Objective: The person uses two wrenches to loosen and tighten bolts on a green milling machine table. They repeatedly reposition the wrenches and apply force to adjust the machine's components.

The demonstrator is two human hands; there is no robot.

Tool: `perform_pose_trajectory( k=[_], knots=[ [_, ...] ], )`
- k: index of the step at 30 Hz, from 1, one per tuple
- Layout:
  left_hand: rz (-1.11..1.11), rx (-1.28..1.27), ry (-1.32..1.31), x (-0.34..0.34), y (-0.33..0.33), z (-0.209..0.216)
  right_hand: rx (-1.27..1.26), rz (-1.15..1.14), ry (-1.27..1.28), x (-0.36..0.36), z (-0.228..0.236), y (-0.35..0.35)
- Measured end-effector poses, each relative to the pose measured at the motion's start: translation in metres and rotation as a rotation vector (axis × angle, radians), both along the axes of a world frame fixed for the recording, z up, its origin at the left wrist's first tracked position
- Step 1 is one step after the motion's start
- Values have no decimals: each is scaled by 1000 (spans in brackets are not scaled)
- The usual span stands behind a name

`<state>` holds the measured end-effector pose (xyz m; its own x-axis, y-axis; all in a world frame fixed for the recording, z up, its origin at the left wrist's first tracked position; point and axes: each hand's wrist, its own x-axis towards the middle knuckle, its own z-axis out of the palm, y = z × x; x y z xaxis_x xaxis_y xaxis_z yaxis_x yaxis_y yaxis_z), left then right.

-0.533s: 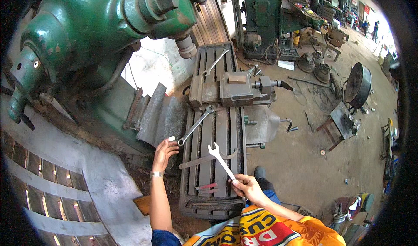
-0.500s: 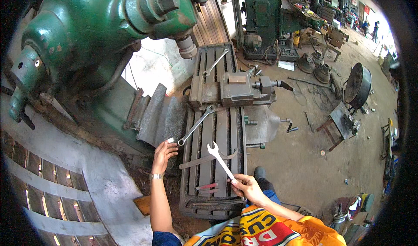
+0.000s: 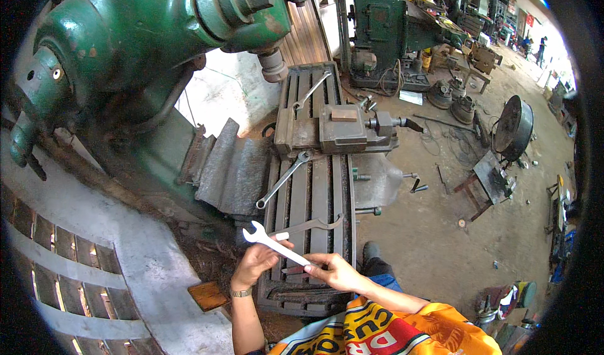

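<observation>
My right hand is closed round the lower end of a bright open-ended wrench, whose jaws point to the upper left. Under the wrench's middle lies my left hand, fingers stretched out behind it and thumb apart. Something white covers or sits at one left fingertip; whether this hand touches the wrench I cannot tell. Below both hands is the slotted machine table. On it rest a combination wrench, a hook-ended wrench and a red-marked tool, partly hidden by my hands.
A machine vise sits across the table, with another wrench beyond it. The green machine head overhangs the upper left. At right, a crank handle, a small stand and a large round pan stand off the table.
My right hand has swung the bright wrench leftward and lower. My left hand has come right and down, from beside the table to under the wrench.
</observation>
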<state>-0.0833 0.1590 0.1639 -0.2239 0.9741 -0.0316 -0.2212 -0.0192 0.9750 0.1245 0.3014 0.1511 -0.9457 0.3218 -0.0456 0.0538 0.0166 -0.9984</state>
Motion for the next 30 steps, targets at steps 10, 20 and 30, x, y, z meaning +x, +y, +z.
perform_pose_trajectory(
  k=[10,20,30],
  knots=[
    [9,30,33,7,8,-5,-137,-66,-70,7,5,0],
    [315,150,-120,54,26,-27,-265,-49,-69,-8,-16,-18],
    [527,165,-159,29,4,0,14,169,-17,-17,-16,-20]
  ],
)
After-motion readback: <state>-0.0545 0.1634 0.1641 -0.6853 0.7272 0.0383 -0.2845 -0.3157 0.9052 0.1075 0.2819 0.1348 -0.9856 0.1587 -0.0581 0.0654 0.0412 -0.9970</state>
